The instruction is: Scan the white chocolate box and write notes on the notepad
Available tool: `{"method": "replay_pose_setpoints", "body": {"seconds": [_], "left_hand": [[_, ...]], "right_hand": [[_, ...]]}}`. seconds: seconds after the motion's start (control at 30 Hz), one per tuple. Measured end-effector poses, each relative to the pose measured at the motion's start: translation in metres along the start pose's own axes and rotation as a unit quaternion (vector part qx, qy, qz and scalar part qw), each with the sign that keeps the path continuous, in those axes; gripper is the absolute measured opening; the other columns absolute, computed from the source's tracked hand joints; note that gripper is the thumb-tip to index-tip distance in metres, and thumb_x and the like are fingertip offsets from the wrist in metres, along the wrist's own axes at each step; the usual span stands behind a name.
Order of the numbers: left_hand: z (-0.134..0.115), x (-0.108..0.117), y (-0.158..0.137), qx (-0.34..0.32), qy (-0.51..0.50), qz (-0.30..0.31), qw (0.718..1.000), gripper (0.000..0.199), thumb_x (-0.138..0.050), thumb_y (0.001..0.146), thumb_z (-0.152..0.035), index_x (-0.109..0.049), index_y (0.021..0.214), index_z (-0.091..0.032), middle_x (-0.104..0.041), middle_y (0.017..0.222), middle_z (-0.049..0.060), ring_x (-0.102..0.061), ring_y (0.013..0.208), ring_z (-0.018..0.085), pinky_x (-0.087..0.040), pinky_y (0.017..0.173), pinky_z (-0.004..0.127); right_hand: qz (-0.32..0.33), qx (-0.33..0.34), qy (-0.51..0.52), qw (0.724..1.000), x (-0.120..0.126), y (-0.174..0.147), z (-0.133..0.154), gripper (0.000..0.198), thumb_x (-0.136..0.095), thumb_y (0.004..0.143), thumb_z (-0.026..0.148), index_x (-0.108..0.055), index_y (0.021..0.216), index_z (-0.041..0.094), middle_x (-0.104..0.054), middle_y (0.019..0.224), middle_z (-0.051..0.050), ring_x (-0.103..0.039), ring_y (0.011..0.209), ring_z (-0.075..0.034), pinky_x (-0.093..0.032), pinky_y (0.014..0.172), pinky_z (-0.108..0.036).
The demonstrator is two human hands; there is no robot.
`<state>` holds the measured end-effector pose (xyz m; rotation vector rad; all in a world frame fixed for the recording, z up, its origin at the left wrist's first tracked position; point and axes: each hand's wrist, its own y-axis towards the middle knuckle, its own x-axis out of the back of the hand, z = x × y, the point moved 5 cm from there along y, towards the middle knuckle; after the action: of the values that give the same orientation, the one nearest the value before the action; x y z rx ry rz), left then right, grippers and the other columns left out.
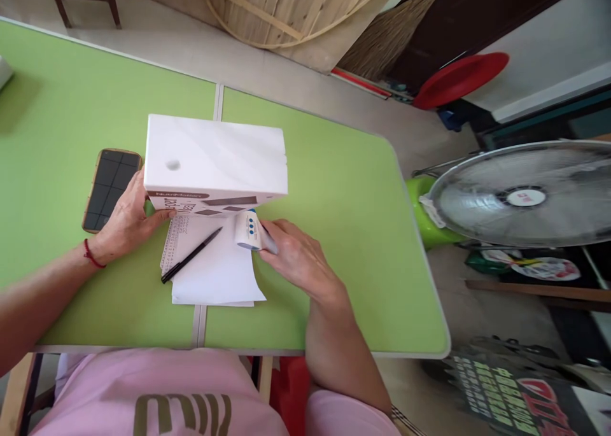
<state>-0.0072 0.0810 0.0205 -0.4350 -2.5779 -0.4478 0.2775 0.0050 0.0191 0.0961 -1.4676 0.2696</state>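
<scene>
My left hand grips the lower left edge of a white box, with its thumb on the printed front. The box stands on the table, with dark brown lettering and diamond shapes on its front. In my right hand is a white handheld device with blue dots and a grey handle, shaped like a thermometer gun. Its head is close to the box's front; whether they touch I cannot tell. Below lie sheets of white paper on a notepad, with a black pen across them.
A phone in a tan case lies left of my left hand. The green table has a seam across its middle. Beyond its right edge is a large fan. A red basin and a straw broom stand farther back.
</scene>
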Motion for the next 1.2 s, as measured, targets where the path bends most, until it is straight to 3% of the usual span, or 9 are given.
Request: {"method": "replay_pose_setpoints", "body": {"seconds": [0.17,0.33,0.43,0.57,0.77,0.87,0.93,1.03,1.2], "left_hand": [[-0.016,0.003,-0.009,-0.081,0.114,-0.099,0.985,0.073,-0.07,0.084,-0.052,-0.034,0.141,-0.023,-0.043,0.142,0.015,-0.038,0.136,0.038,-0.036,0.113,0.06],[-0.049,0.008,-0.03,-0.261,0.18,-0.255,0.914,0.043,-0.075,0.078,-0.028,-0.047,0.11,-0.028,-0.048,0.1,0.003,-0.055,0.087,0.019,-0.055,0.074,0.04],[-0.062,-0.003,-0.04,-0.389,0.131,-0.177,0.895,0.031,-0.074,0.072,-0.016,-0.048,0.085,-0.025,-0.044,0.076,-0.003,-0.048,0.06,0.011,-0.049,0.051,0.029],[-0.072,-0.017,-0.055,-0.461,0.103,-0.055,0.88,0.024,-0.071,0.072,-0.013,-0.055,0.083,-0.026,-0.056,0.072,-0.002,-0.062,0.072,0.018,-0.057,0.057,0.031],[-0.084,-0.033,-0.063,-0.411,0.071,0.203,0.886,0.012,-0.061,0.08,-0.02,-0.063,0.076,-0.032,-0.064,0.067,-0.002,-0.063,0.063,0.02,-0.055,0.054,0.035],[-0.082,-0.04,-0.063,-0.427,0.091,0.212,0.874,0.01,-0.058,0.089,-0.03,-0.067,0.091,-0.028,-0.072,0.089,0.003,-0.068,0.08,0.022,-0.057,0.065,0.036],[-0.072,-0.051,-0.062,-0.404,0.133,0.232,0.874,0.035,-0.058,0.092,-0.045,-0.065,0.114,-0.019,-0.068,0.119,0.015,-0.065,0.108,0.03,-0.055,0.091,0.045],[-0.052,-0.071,-0.065,-0.342,0.185,0.284,0.877,0.085,-0.07,0.078,-0.066,-0.048,0.144,-0.017,-0.039,0.154,0.022,-0.038,0.141,0.043,-0.032,0.114,0.061],[-0.045,-0.089,-0.074,-0.278,0.216,0.312,0.882,0.075,-0.07,0.082,-0.061,-0.049,0.146,-0.029,-0.033,0.159,0.015,-0.031,0.146,0.04,-0.022,0.12,0.062]], "right_hand": [[-0.111,0.069,-0.023,0.991,0.014,-0.005,0.016,0.05,-0.051,0.076,0.002,-0.059,0.125,0.008,-0.064,0.117,-0.02,-0.059,0.108,-0.034,-0.051,0.091,-0.049],[-0.226,0.222,0.096,0.944,0.019,-0.007,0.061,0.034,-0.051,0.091,0.003,-0.064,0.118,0.018,-0.068,0.101,-0.01,-0.062,0.093,-0.023,-0.055,0.08,-0.039],[-0.19,0.27,0.079,0.941,0.001,-0.003,0.088,0.032,-0.045,0.096,0.003,-0.062,0.12,0.015,-0.066,0.119,-0.014,-0.06,0.1,-0.023,-0.054,0.08,-0.037],[-0.161,0.272,-0.005,0.949,-0.013,-0.001,0.1,0.029,-0.039,0.097,0.002,-0.062,0.112,0.011,-0.067,0.103,-0.014,-0.059,0.085,-0.023,-0.05,0.07,-0.035],[-0.217,0.243,0.094,0.941,0.001,-0.002,0.081,0.02,-0.044,0.094,0.007,-0.057,0.102,0.019,-0.064,0.095,-0.01,-0.062,0.085,-0.021,-0.051,0.073,-0.033],[-0.293,0.201,0.229,0.906,0.013,-0.007,0.07,0.015,-0.053,0.09,0.013,-0.052,0.1,0.024,-0.064,0.087,-0.006,-0.066,0.081,-0.02,-0.054,0.07,-0.033],[-0.302,0.176,0.302,0.887,0.018,-0.008,0.067,0.015,-0.054,0.089,0.014,-0.051,0.099,0.026,-0.065,0.083,-0.003,-0.066,0.076,-0.019,-0.055,0.069,-0.034],[-0.253,0.182,0.362,0.879,0.023,-0.006,0.07,0.017,-0.051,0.09,0.014,-0.056,0.102,0.025,-0.069,0.084,-0.003,-0.068,0.079,-0.019,-0.057,0.073,-0.035],[-0.163,0.128,0.411,0.888,0.026,0.001,0.073,0.01,-0.055,0.088,0.022,-0.062,0.094,0.023,-0.07,0.082,-0.003,-0.068,0.078,-0.019,-0.057,0.074,-0.034]]}}
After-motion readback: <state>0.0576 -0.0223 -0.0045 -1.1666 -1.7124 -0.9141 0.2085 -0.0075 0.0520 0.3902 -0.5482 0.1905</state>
